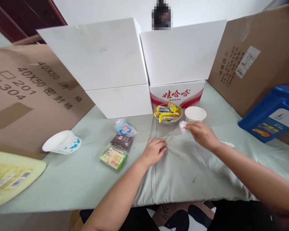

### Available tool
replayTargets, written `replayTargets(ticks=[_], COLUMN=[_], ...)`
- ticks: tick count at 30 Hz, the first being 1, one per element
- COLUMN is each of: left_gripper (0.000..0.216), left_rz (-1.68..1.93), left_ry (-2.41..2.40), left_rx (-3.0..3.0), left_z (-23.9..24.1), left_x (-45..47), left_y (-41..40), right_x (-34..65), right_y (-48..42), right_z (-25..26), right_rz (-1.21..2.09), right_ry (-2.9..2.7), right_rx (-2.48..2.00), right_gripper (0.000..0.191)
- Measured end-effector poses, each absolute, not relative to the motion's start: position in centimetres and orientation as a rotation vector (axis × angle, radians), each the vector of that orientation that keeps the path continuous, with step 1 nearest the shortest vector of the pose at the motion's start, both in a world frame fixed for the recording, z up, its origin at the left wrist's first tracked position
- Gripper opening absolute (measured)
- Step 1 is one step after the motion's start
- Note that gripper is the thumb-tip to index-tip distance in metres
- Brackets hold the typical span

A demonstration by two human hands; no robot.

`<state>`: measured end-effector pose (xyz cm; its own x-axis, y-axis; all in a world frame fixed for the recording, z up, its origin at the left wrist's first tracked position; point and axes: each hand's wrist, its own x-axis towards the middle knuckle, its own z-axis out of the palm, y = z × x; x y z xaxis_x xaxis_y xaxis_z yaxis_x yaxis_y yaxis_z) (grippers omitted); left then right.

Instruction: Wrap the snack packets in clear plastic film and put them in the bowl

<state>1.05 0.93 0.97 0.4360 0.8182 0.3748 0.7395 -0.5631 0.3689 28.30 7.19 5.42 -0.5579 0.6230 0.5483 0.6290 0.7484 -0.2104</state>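
My right hand (201, 134) pinches a small white crumpled wad (182, 126) just in front of a white paper cup (195, 114). My left hand (154, 150) rests knuckles-down on the pale green cloth (183, 170), fingers curled under with nothing visible in them. A bowl (169, 120) of yellow snack packets stands behind the hands, next to the cup. Left of my left hand lie three snack packets in a row: a blue one (125, 128), a dark brown one (121, 141) and a green-edged one (113, 157).
A white bowl with blue pattern (62, 142) lies tipped at the left. White boxes (115, 70) and a red-printed carton (177, 93) line the back. Cardboard (26, 96) flanks both sides. A blue jug (273, 114) stands right; a yellow bag (9, 178) lies at near left.
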Motion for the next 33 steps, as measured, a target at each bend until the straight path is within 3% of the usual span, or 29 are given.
replayTargets(ticks=[5,9,13,22,30,33], left_gripper=[0.035,0.062,0.053,0.028,0.027,0.020], left_rz=[0.915,0.566,0.264,0.226,0.178,0.336], left_ry=[2.332,2.737,2.748,2.725,2.270,1.913], left_rx=[2.224,1.814,1.629,1.847,2.276,2.338], left_z=[2.8,2.8,2.2,2.6,3.1,3.1], left_x=[-1.0,-3.2,-5.0,-6.1,-1.6,0.1], left_y=[1.1,2.0,2.8,2.8,1.5,0.5], right_x=[30.1,30.1,30.3,32.8,35.2,34.8], right_y=[12.4,14.5,13.9,7.1,5.6,5.7], right_z=[7.3,4.8,3.4,4.5,1.1,0.9], right_rz=[-0.272,-0.140,-0.163,0.021,0.016,0.022], right_ry=[-2.142,-2.373,-2.281,-2.008,-2.107,-2.237], right_rx=[-1.394,-1.605,-1.594,-1.389,-1.893,-2.024], right_gripper=[0.038,0.043,0.045,0.036,0.036,0.035])
